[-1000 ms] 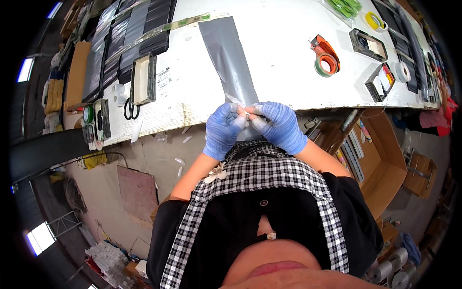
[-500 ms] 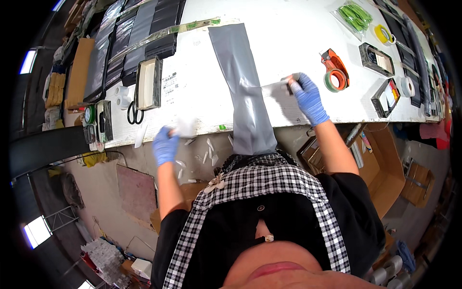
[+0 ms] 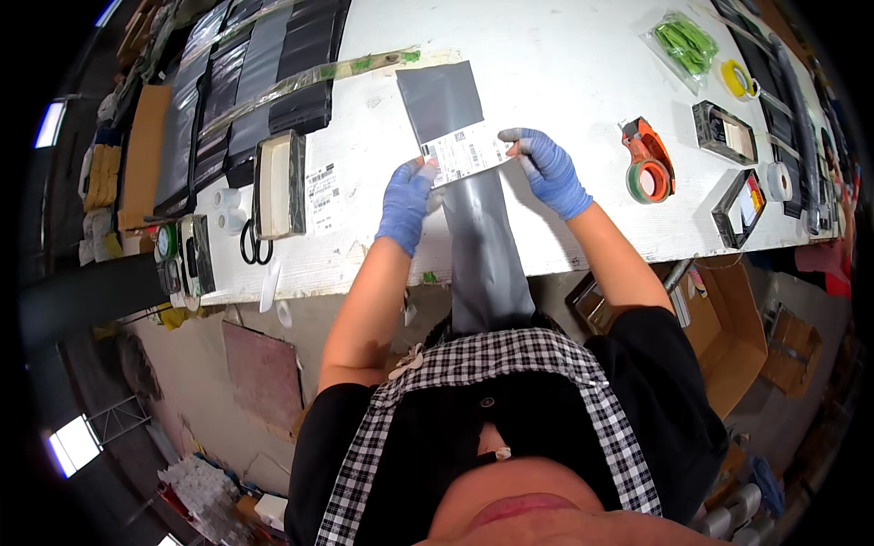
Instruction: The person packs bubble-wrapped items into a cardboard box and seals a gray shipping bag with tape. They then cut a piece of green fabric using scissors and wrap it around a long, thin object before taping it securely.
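Observation:
A long grey plastic mailing bag lies across the white table and hangs over its near edge toward my apron. Over the bag's upper part is a white printed label, spanning its width. My left hand, in a blue glove, pinches the label's left end. At the opposite end, my blue-gloved right hand has thumb and fingers closed on the label's right corner. Whether the label's middle touches the bag, I cannot tell.
An orange tape dispenser sits right of my right hand. Two small trays and a bag of green strips are farther right. Leftward are black scissors, a narrow box and dark bags under a taped strap.
My left hand has moved up and right onto the label, leaving the table's near edge. The right hand has come in leftward. The label now lies over the bag, which has shifted slightly nearer me.

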